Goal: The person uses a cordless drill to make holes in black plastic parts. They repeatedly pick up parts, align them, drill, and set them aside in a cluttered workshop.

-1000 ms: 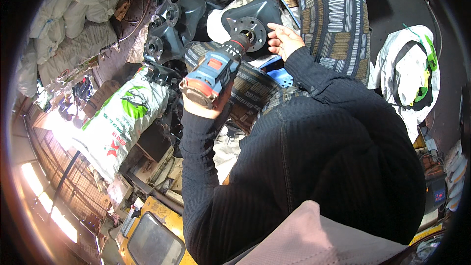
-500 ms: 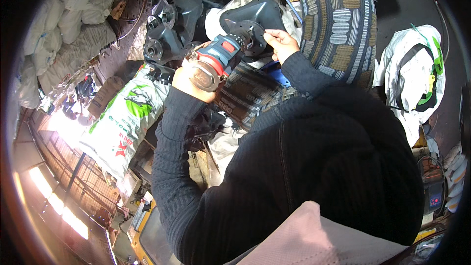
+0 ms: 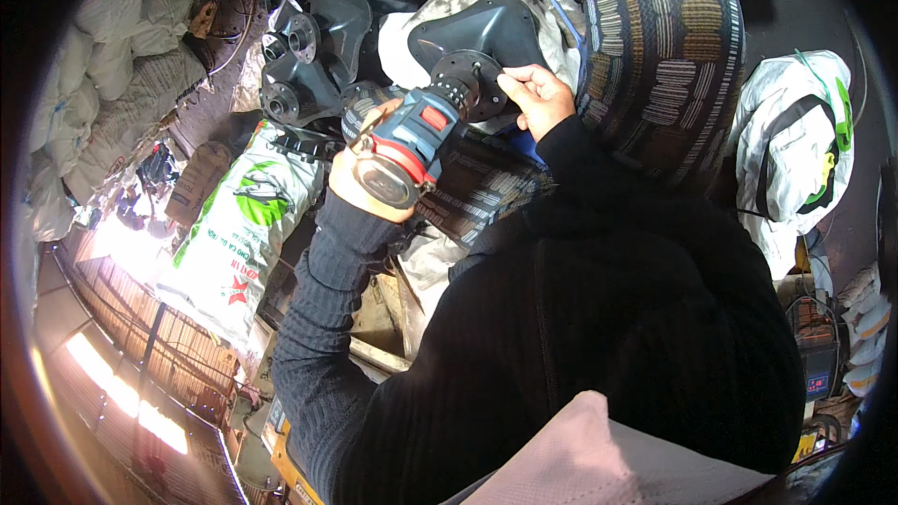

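Observation:
My left hand [image 3: 352, 189] is wrapped round the body of a blue and red cordless drill [image 3: 419, 134]. The drill's chuck [image 3: 454, 86] points at the round black flange [image 3: 486, 101] of a funnel-shaped black part [image 3: 482, 30]. Whatever bit is in the chuck is hard to make out, as is whether it touches the flange. On the flange's right edge, thumb and index finger of my right hand [image 3: 543, 103] are pinched together; anything small between them is too small to name. The other fingers of that hand are curled.
Similar black flanged parts [image 3: 327, 37] are heaped at the back left. A large patterned cushion-like bulk [image 3: 655, 56] stands right of my right hand. White and green sacks lie at the left [image 3: 234, 224] and right [image 3: 781, 168]. Below the right sack sits a box with a lit display [image 3: 817, 383].
The view has shifted a little. The drill remains at the flange in my left hand. My right hand's fingers are more curled and sit slightly lower along the flange's edge.

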Available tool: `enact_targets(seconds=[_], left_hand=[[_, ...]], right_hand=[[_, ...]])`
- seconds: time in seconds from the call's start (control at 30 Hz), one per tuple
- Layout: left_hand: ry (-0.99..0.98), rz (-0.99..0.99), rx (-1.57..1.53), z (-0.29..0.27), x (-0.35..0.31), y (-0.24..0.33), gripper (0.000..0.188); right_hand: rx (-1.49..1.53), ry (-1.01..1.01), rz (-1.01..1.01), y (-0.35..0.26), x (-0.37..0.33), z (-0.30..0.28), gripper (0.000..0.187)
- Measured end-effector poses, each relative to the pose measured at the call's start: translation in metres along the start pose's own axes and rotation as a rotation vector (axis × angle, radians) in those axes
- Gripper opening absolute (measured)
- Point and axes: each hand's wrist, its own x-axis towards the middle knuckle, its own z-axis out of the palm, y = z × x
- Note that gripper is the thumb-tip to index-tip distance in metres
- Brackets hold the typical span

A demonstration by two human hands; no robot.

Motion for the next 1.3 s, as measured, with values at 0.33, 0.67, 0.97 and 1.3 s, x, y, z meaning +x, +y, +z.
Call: enact_targets(seconds=[0.33,0.67,0.97,1.3], left_hand=[[0.188,-0.098,0.288,0.009,-0.019,0.001,0.060],[0.369,0.236,0.341,0.066,-0.093,0.039,0.033],[0.390,0.255,0.353,0.084,-0.095,0.038,0.032],[0.400,0.274,0.524,0.076,-0.097,0.049,0.027]], right_hand=[[0.113,-0.021,-0.092,-0.004,0.000,-0.007,0.021],[0.566,-0.479,0.063,-0.008,-0.018,-0.019,0.044],[0.497,-0.506,0.085,-0.006,-0.023,-0.014,0.044],[0.549,-0.405,0.081,-0.006,-0.021,-0.014,0.032]])
